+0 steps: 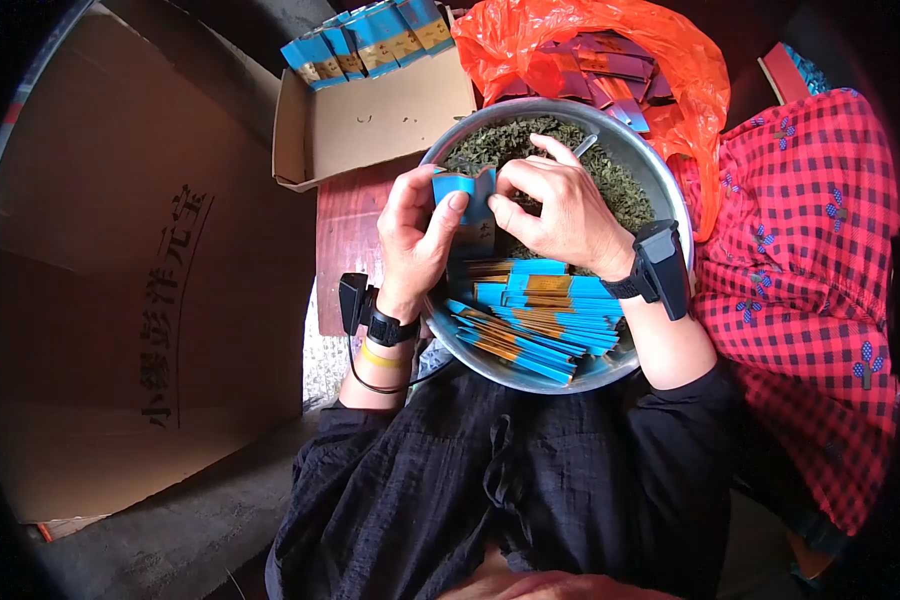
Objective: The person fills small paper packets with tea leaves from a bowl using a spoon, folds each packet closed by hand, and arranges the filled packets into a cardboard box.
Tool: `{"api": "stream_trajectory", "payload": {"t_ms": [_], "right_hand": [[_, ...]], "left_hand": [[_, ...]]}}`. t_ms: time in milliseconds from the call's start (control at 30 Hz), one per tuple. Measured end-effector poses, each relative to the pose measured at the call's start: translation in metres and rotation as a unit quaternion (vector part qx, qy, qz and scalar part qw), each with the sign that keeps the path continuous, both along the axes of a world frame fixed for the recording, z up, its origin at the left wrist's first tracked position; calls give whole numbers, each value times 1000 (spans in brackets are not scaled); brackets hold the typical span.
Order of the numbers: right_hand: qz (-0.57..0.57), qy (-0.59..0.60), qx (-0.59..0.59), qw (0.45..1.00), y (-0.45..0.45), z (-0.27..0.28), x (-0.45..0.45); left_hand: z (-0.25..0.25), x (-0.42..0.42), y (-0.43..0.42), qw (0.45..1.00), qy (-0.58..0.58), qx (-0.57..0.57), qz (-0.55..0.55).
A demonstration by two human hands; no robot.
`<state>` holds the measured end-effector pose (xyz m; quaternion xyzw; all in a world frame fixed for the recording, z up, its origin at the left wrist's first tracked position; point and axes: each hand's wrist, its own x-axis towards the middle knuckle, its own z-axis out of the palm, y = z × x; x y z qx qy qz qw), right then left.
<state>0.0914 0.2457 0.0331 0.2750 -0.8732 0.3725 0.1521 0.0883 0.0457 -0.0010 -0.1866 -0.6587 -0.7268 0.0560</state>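
My left hand [415, 235] grips a small blue paper packet [473, 228] upright, thumb across its front. The packet's top edge looks parted. At its upper right edge, my right hand [568, 207] pinches the paper between thumb and forefinger, the other fingers curled or raised. Both hands are over a wide metal bowl [679, 205]. Dried green leaves [622, 190] fill the bowl's far part, and a spoon handle [586, 145] sticks out of them behind my right hand. Flat blue-and-gold packets [540, 312] lie in a fanned pile on the near side.
A shallow cardboard box [370, 135] at the back left holds a row of upright blue packets [370, 42]. Behind the bowl is an orange plastic bag [705, 75] with purplish packets [610, 68]. A large carton [100, 250] stands left; red checked cloth [800, 240] is at right.
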Motion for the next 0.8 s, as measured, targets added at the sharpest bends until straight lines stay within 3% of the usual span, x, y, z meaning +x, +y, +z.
{"api": "stream_trajectory", "payload": {"t_ms": [167, 600, 700, 800], "right_hand": [[-8, 30, -85, 996, -4, -1, -1], [5, 36, -86, 996, -3, -5, -4], [-2, -16, -52, 998, -3, -3, -3], [47, -56, 53, 996, 1, -15, -1]], "left_hand": [[-3, -1, -2, 1000, -8, -3, -10], [-3, -2, -1, 999, -28, -29, -15], [-3, -3, -2, 999, -18, -42, 4], [-3, -3, 0, 998, -18, -48, 20]]}}
